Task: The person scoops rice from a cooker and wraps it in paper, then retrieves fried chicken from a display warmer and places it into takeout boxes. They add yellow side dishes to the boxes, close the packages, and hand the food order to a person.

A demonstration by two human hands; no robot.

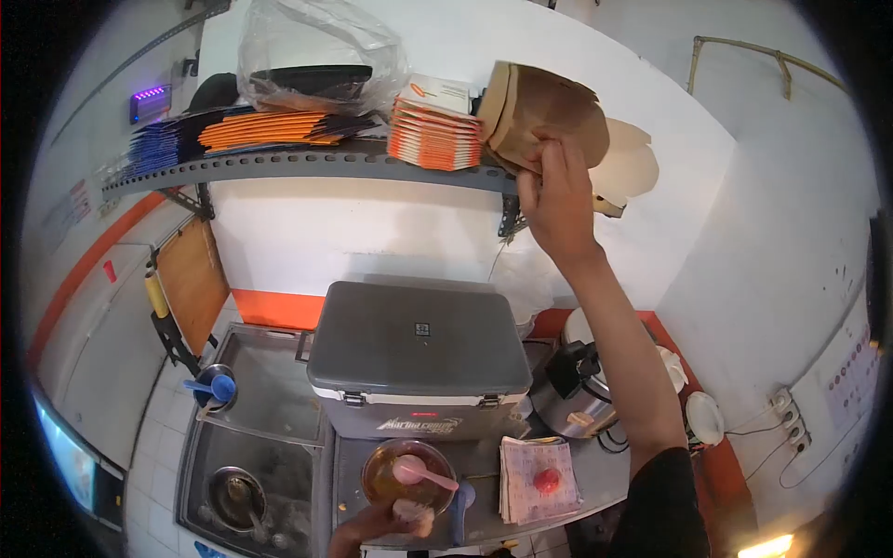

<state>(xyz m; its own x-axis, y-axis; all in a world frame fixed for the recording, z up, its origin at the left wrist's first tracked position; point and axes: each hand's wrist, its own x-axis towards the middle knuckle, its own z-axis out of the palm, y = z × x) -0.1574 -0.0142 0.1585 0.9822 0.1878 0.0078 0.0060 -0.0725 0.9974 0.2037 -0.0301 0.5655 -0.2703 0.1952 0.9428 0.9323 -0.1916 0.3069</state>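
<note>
Right hand (563,200) gripping brown cardboard (551,110) extending above it, left hand (377,523) near bowl (378,458), grip unclear

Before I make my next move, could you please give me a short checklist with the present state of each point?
1. Right hand touching the brown paperboard containers on the shelf: ok.
2. Firm grip on those containers: cannot tell; the fingers hide the contact.
3. Cooler lid down on the cooler box: ok.
4. Pink ladle inside the metal bowl: ok, with its handle reaching over the rim.
5. Printed paper sheets free of other things: not ok; a red object lies on top.
6. Pale item at the left hand identified: cannot tell; too unclear.
</note>
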